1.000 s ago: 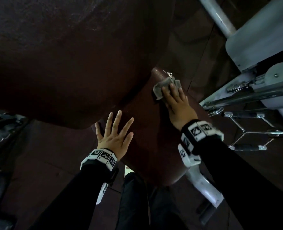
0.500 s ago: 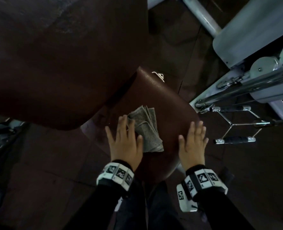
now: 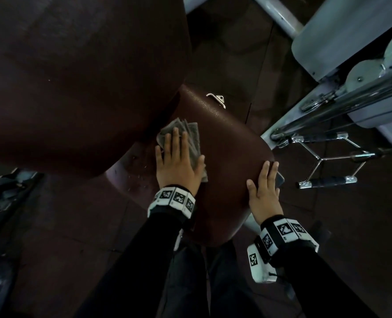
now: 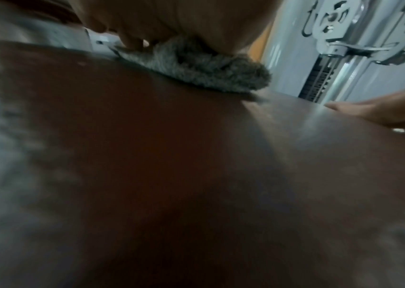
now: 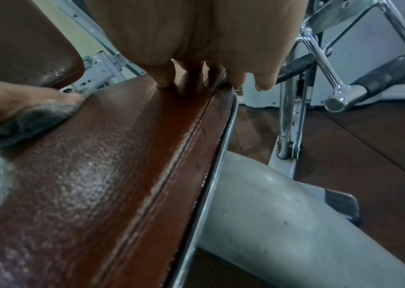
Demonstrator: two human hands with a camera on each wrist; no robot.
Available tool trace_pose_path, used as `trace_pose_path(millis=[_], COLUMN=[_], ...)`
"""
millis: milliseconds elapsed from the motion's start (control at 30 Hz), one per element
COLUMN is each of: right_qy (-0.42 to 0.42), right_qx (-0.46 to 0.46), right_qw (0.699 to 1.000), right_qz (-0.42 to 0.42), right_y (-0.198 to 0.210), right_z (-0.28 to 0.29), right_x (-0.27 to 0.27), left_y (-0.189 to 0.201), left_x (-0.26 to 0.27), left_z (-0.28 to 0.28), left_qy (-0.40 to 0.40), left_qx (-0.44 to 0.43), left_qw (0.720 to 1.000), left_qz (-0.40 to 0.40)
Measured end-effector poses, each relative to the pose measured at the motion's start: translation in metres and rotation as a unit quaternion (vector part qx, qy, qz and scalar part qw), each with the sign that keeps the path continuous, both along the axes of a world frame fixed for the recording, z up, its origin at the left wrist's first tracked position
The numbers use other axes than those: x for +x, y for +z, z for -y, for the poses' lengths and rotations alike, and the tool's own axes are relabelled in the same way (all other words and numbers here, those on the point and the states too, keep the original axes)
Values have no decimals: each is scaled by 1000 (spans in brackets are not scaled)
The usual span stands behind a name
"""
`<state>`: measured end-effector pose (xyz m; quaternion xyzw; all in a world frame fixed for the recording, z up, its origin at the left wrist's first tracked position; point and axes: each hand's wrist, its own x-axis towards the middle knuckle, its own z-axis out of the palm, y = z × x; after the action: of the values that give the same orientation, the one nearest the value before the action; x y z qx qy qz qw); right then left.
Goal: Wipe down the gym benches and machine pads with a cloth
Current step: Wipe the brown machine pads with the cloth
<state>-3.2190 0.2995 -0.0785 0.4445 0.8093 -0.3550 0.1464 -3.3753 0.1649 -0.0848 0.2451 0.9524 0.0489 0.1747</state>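
Note:
A brown padded seat (image 3: 231, 157) lies below me, under the big brown back pad (image 3: 75, 76). A folded grey cloth (image 3: 191, 136) lies on the seat's left part, close to the back pad. My left hand (image 3: 176, 161) presses flat on the cloth with straight fingers; the left wrist view shows the cloth (image 4: 203, 68) bunched under the palm. My right hand (image 3: 262, 187) rests flat on the seat's right edge, fingers straight, holding nothing. In the right wrist view its fingertips (image 5: 238, 78) hang over the seat's seam (image 5: 184, 140).
A chrome cable handle (image 3: 323, 161) with black grips hangs right of the seat. The grey machine frame (image 3: 342, 42) and chrome rods stand at the upper right. A grey support tube (image 5: 282, 224) runs under the seat. Dark floor (image 3: 64, 226) lies around.
A second ago my right hand wiped the seat's far end with the cloth. The cloth has since passed under my left hand, which has slid it up toward the back pad; my right hand rests at the edge.

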Motion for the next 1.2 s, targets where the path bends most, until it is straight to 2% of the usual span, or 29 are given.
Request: trace_pose_path(millis=[167,333,400,533,733,800,933,1100,1200], right_qy=[0,1,0,0,2,2,5,5,5], right_qx=[3,6,7,17,24,22,25,31,34], right_qw=[1000,1000,1000,1000,1000,1000,1000,1000,999], right_qz=[-1,-11,-11,-11,1,2,6,-2,-4], right_y=[-4,-11,-13,-16,-16,-14,-13,-16,-19], right_z=[-1,-2,-2,-3,-3,-3,-3,-2,-3], right_x=[1,2,3,5,4,3,3,4,5], left_y=[-2,-4,-4,-6,-3,-3,-3,-2,1], left_x=[-10,30,53,73,23,4,-7,35,66], left_z=[54,90,88,70,49,51,72,91,84], left_qy=[97,179,166,77,24,39,129,223,203], left_qx=[36,91,97,52,36,38,51,81,80], left_qw=[995,979,981,995,999,999,990,971,975], left_qz=[-6,23,38,38,8,6,13,26,49])
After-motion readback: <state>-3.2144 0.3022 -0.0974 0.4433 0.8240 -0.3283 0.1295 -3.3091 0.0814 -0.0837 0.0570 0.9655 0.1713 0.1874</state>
